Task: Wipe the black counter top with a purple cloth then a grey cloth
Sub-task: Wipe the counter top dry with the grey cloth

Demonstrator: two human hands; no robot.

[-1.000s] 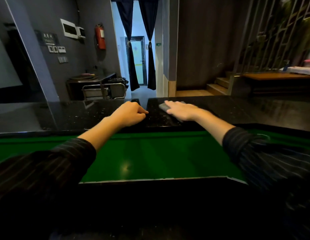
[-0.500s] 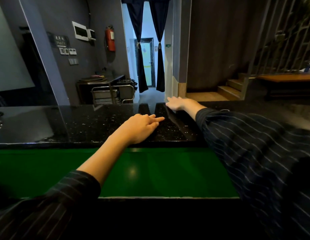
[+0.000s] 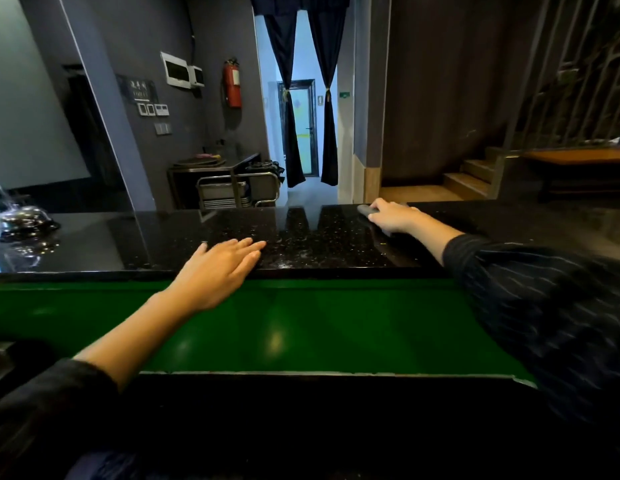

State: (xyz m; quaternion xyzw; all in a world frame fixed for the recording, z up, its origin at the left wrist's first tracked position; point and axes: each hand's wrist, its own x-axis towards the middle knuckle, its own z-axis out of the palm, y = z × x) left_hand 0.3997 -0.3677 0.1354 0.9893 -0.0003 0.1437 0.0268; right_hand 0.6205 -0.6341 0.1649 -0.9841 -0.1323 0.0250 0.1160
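Note:
The black speckled counter top runs across the view above a green ledge. My right hand lies at the counter's far edge, pressing down on a grey cloth; only a small corner of the cloth shows past my fingers. Near the front edge my left hand rests flat on the counter, fingers spread, holding nothing. No purple cloth shows in this view.
Shiny glassware stands on the counter at the far left. A green ledge sits below the counter's front edge. Beyond the counter are a metal trolley, a curtained doorway and wooden steps.
My right hand has slid the grey cloth from mid-counter out to the far edge, then rightward along it. My left hand has flattened, and its fingers have spread.

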